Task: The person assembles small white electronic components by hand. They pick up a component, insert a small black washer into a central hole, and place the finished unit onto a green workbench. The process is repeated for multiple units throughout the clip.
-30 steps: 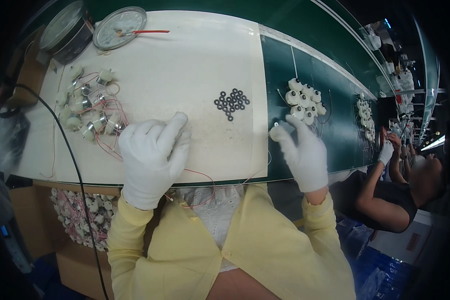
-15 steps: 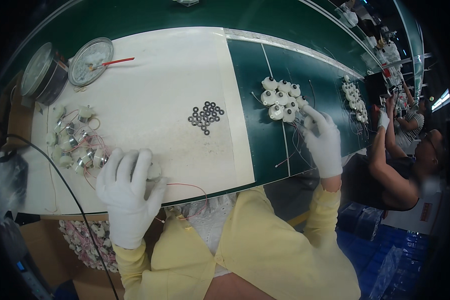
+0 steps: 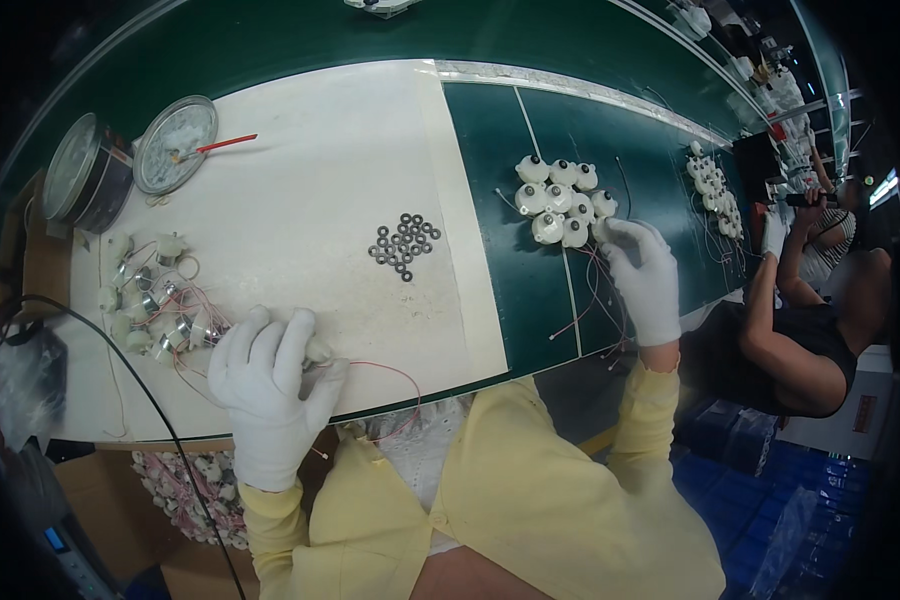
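Observation:
My left hand, in a white glove, is closed around a small whitish motor at the table's near edge. Most of that motor is hidden by the fingers; its red wire curves out to the right. My right hand, also gloved, has its fingers curled at the near right corner of a group of white round motors with dark tops. Between its fingertips is another white motor, mostly covered. Thin wires trail below it.
Small black rings lie on the white sheet. Silver-and-white motors with pink wires are heaped at left, behind a tin and a lid with a red stick. A black cable crosses the left side. A co-worker is at right.
The whole view has shifted slightly. My right hand's fingers have curled in more at the corner of the motor group. My left hand keeps its motor in nearly the same place.

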`<state>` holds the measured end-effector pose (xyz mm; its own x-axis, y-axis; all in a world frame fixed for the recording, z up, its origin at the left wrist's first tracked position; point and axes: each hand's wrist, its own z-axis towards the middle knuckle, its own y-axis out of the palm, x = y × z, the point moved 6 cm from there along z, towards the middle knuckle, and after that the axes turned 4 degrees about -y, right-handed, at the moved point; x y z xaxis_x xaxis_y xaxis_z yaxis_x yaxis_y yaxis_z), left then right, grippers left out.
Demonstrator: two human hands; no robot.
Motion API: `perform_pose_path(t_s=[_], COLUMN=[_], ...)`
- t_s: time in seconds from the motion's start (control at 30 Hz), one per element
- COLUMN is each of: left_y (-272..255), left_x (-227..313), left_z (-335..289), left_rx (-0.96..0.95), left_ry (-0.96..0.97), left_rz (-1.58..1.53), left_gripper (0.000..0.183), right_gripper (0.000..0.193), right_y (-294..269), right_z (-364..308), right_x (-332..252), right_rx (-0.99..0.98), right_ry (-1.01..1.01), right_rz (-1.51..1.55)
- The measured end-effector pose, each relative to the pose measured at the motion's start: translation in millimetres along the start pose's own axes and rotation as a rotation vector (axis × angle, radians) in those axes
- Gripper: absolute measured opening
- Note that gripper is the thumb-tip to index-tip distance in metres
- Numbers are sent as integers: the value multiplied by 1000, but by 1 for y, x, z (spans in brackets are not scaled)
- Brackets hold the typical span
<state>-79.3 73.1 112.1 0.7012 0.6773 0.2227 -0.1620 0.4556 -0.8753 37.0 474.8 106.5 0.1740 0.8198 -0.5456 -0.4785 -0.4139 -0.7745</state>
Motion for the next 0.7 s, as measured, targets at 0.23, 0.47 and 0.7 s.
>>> perform_pose_path(t_s=[0.23,0.47,0.7], left_y=[10,-21,-48], left_x=[3,22,88], left_z=[-6,3,24], left_rx=[15,130,260], left_ry=[31,79,450], left_rz=[-19,-78,-468], left_gripper=[57,45,12], right_gripper=[29,30,89], right_y=[-1,-28,105], right_z=[0,-24,-50], right_x=[-1,-27,-152], right_rx=[9,357,-480], right_ry=[8,97,65], right_rz=[91,475,1552])
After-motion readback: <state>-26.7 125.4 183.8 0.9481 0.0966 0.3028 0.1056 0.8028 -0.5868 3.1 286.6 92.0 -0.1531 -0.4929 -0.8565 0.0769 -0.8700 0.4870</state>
